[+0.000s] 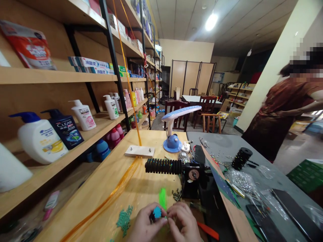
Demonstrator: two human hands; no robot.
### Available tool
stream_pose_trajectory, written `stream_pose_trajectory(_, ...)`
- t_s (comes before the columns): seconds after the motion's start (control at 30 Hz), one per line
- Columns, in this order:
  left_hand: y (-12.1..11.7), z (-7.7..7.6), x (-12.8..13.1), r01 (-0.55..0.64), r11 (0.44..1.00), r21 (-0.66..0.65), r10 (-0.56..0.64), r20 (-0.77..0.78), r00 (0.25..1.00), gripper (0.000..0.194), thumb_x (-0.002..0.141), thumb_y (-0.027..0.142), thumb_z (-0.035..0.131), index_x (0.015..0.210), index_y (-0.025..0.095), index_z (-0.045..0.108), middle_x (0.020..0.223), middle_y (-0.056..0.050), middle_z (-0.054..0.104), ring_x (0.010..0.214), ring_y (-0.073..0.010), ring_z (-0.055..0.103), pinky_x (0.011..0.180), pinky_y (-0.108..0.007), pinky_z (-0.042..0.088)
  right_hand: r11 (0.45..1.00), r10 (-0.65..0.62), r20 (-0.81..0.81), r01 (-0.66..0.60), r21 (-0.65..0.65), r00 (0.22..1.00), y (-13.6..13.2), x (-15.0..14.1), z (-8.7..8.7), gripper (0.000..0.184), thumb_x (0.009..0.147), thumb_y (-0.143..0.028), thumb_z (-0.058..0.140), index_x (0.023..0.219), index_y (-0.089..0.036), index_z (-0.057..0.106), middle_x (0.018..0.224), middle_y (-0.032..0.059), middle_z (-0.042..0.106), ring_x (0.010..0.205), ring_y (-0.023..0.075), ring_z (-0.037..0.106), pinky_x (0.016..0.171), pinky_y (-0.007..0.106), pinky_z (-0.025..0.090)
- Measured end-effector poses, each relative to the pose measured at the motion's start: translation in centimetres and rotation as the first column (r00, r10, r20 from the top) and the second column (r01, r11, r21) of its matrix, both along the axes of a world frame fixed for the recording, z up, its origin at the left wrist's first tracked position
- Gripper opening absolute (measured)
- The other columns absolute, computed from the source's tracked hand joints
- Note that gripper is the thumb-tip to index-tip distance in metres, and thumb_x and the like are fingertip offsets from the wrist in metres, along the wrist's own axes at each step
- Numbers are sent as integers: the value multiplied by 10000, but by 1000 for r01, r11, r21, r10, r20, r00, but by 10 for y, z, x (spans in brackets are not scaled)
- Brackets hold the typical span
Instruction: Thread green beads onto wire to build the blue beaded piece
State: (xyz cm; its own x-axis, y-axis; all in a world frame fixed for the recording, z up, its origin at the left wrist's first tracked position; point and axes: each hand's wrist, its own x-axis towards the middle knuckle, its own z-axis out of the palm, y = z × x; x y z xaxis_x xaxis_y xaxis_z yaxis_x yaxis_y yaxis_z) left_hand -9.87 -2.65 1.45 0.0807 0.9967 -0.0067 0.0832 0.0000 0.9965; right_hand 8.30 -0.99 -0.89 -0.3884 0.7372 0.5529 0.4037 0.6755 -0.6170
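Note:
My left hand is closed at the table's front, fingers wrapped round a small dark piece with a bright blue, knobbly end. Beside it, my right hand has its thumb and fingertips pinched together; what sits between them is too small to make out. A bundle of bright green strands lies just beyond the fingertips of both hands. Left of my left hand is a loose pile of small teal pieces. Small dark metallic pieces lie behind my right hand, and an orange-red tool handle lies to its right.
A black machine with a ribbed black roller stands ahead. Orange strands run through a pale clamp plate. Behind are a blue lamp and, left, shelves of bottles. A person stands at right.

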Motion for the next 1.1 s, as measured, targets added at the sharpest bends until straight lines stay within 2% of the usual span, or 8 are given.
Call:
stream_pose_trajectory(0.27, 0, 1, -5, 2, 1000, 15, -2, -42, 999, 121, 718, 263, 745, 755, 156, 705, 692, -7, 641, 694, -193, 582, 659, -273, 443, 1000, -7, -33, 6, -22, 999, 2, -3, -4, 136, 870, -118, 564, 826, -247, 561, 822, -8, 710, 820, 178, 663, 741, 273, 522)
stream_pose_trajectory(0.5, -2, 3, -4, 14, 999, 35, -11, -101, 995, 201, 752, 341, 716, 772, 142, 703, 690, -15, 617, 687, -200, 567, 651, -287, 433, 1000, 7, 3, -7, -19, 1000, 3, -5, -5, 123, 885, -132, 574, 867, -253, 565, 845, -6, 704, 846, 190, 656, 746, 289, 517)
stream_pose_trajectory(0.63, -2, 5, -6, -8, 995, 98, 25, -169, 985, 205, 746, 352, 728, 723, 150, 700, 697, -26, 633, 686, -207, 581, 649, -286, 426, 1000, 21, 33, -21, -21, 999, 4, -4, -6, 108, 910, -151, 578, 892, -258, 574, 862, -4, 711, 862, 197, 656, 753, 302, 517)
stream_pose_trajectory(0.73, -2, 4, -8, 17, 993, 119, 6, -190, 982, 248, 742, 385, 743, 670, 153, 694, 677, -31, 633, 680, -208, 582, 644, -283, 418, 999, 33, 27, -34, 15, 999, 3, -3, -2, 130, 892, -132, 591, 881, -261, 578, 851, -12, 720, 850, 197, 657, 752, 307, 514)
stream_pose_trajectory(0.9, -2, 2, -15, 80, 993, 88, -56, -250, 967, 331, 711, 460, 771, 634, 146, 701, 667, -42, 639, 670, -208, 582, 638, -281, 398, 990, 92, 73, -99, 96, 993, 2, -4, 4, 199, 844, -116, 630, 945, -286, 615, 987, -18, 750, 905, 191, 674, 769, 297, 502)
stream_pose_trajectory(1.0, -7, 6, -20, 111, 993, 50, -95, -249, 964, 278, 717, 410, 751, 622, 162, 669, 605, 8, 568, 613, -168, 514, 604, -263, 367, 981, 107, 76, -117, 153, 991, 1, -12, -3, 148, 833, -162, 619, 920, -283, 615, 958, -22, 755, 873, 187, 677, 759, 301, 480)
stream_pose_trajectory(1.07, -13, 11, -23, 112, 993, 21, -104, -240, 965, 210, 723, 329, 715, 613, 177, 622, 590, 35, 512, 606, -153, 474, 592, -251, 355, 977, 71, 13, -72, 201, 997, 1, -20, -13, 55, 854, -241, 583, 863, -282, 618, 898, -31, 753, 827, 184, 671, 748, 308, 459)
stream_pose_trajectory(1.1, -15, 12, -25, 107, 994, 3, -103, -239, 966, 177, 713, 283, 697, 607, 184, 595, 590, 44, 491, 609, -149, 462, 588, -246, 351, 974, 42, -32, -34, 222, 999, 1, -24, -19, 68, 866, -283, 558, 829, -282, 616, 864, -36, 750, 802, 183, 665, 744, 313, 448)
